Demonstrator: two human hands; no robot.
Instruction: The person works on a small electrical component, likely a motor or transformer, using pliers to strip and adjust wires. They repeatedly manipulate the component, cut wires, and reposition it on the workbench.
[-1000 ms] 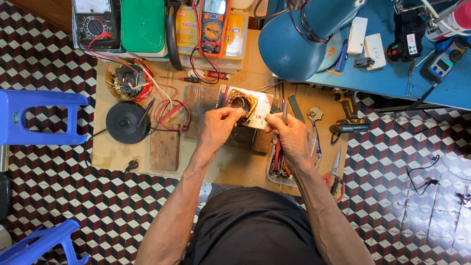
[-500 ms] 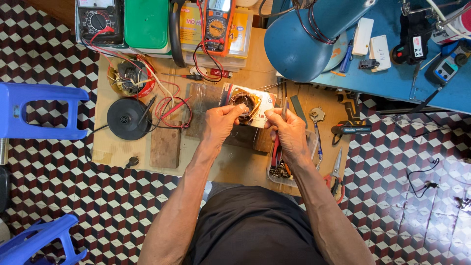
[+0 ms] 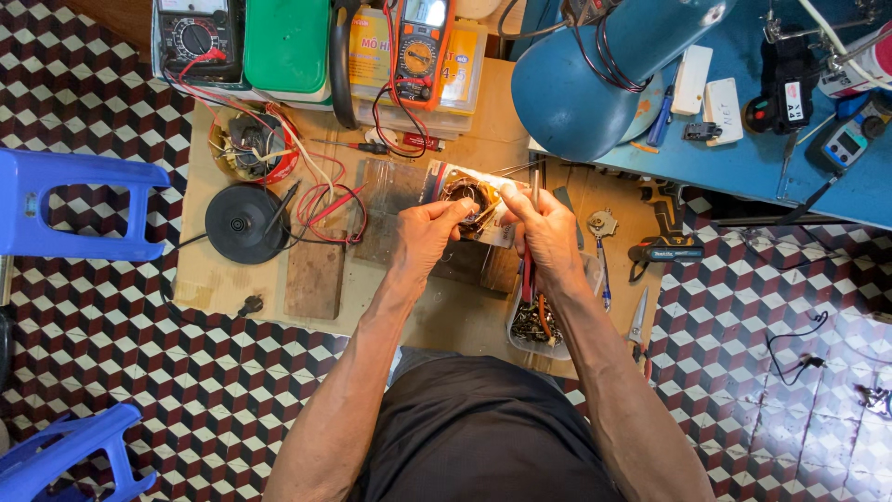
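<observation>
Both my hands hold a small white motor housing with copper windings (image 3: 469, 195) over a low wooden board. My left hand (image 3: 429, 232) grips its left side with fingers pinched at the windings. My right hand (image 3: 546, 234) steadies the right side and also holds a thin red-handled tool (image 3: 530, 270) that points up past the housing.
An orange multimeter (image 3: 420, 42), a black analog meter (image 3: 193, 37) and a green box (image 3: 286, 42) sit at the back. A black round disc (image 3: 242, 223), red test leads (image 3: 330, 200), a tray of small parts (image 3: 537, 325), a blue lamp (image 3: 604, 70) and blue stools (image 3: 74, 200) surround the board.
The view has shifted slightly. My hands stay on the motor housing, with the fingers working a little closer at the windings.
</observation>
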